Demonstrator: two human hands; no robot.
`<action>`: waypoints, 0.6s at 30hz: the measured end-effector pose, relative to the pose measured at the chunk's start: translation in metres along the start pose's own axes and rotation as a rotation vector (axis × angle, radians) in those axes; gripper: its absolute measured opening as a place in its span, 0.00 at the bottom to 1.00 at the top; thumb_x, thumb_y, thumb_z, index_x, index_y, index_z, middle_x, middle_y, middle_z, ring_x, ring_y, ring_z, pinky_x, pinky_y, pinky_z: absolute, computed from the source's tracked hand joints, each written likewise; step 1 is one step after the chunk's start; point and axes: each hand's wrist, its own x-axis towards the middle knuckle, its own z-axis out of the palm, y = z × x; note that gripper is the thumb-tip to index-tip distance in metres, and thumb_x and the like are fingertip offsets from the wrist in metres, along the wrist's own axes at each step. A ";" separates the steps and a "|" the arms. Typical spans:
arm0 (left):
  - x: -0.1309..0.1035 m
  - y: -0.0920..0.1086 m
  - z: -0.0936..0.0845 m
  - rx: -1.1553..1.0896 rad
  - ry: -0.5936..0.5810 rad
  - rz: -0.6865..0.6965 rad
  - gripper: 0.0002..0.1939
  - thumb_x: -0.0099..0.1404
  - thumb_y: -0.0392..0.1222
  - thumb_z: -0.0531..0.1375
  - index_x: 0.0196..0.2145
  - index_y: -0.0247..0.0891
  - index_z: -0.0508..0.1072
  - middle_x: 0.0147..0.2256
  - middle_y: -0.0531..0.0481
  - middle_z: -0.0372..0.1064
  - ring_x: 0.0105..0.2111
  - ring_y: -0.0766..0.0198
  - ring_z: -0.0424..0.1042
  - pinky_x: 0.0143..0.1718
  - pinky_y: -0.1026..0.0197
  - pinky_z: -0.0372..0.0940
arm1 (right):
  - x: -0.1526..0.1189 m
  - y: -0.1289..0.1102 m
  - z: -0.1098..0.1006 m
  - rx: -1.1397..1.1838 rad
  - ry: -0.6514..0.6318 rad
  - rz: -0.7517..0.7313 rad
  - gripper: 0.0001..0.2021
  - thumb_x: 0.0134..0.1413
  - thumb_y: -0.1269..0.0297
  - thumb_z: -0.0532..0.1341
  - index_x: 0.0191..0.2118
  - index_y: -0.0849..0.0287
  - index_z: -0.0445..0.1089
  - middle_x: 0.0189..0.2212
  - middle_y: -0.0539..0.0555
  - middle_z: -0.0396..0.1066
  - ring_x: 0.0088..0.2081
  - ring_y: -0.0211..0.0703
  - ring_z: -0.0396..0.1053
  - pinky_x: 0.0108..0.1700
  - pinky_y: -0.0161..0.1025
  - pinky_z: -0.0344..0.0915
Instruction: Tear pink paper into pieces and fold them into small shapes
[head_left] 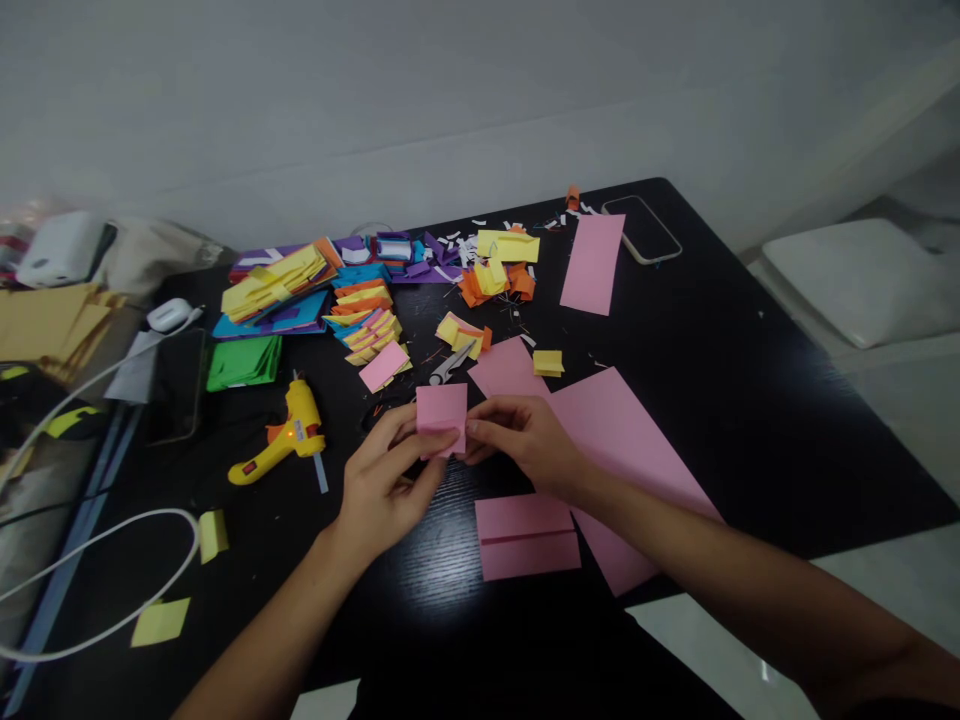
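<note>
A small folded piece of pink paper [441, 405] is held up over the black table, near its middle. My left hand [394, 475] pinches it from the left, thumb and fingers on its lower part. From the right, the fingers of my right hand [517, 435] close on its lower right edge. Just behind it lies a pair of scissors [450, 365], handles partly hidden by my left hand. Below my right hand is a creased pink paper [527, 555]. A large pink sheet [630, 450] lies partly under my right forearm.
A yellow glue gun [289, 435] lies to the left, near green folded papers [245, 362]. Colourful folded paper stacks [281, 285] and scraps line the back. A phone [641, 230] rests at the back right beside a pink strip [594, 262]. A white cable [191, 520] loops at the left.
</note>
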 end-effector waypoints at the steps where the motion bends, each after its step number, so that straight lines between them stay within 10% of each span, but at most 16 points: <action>1: 0.000 0.000 0.000 0.015 0.009 -0.010 0.10 0.69 0.29 0.63 0.45 0.40 0.79 0.49 0.42 0.75 0.47 0.58 0.79 0.47 0.57 0.76 | 0.000 0.000 0.000 -0.011 0.004 0.000 0.16 0.46 0.52 0.77 0.33 0.59 0.79 0.25 0.50 0.79 0.29 0.40 0.78 0.39 0.41 0.80; 18: -0.003 -0.006 0.001 -0.057 -0.078 -0.296 0.07 0.76 0.41 0.58 0.40 0.39 0.74 0.40 0.48 0.72 0.38 0.63 0.72 0.37 0.62 0.67 | -0.002 0.001 0.001 -0.178 0.014 -0.078 0.17 0.52 0.49 0.74 0.35 0.59 0.78 0.26 0.51 0.78 0.29 0.40 0.78 0.37 0.41 0.79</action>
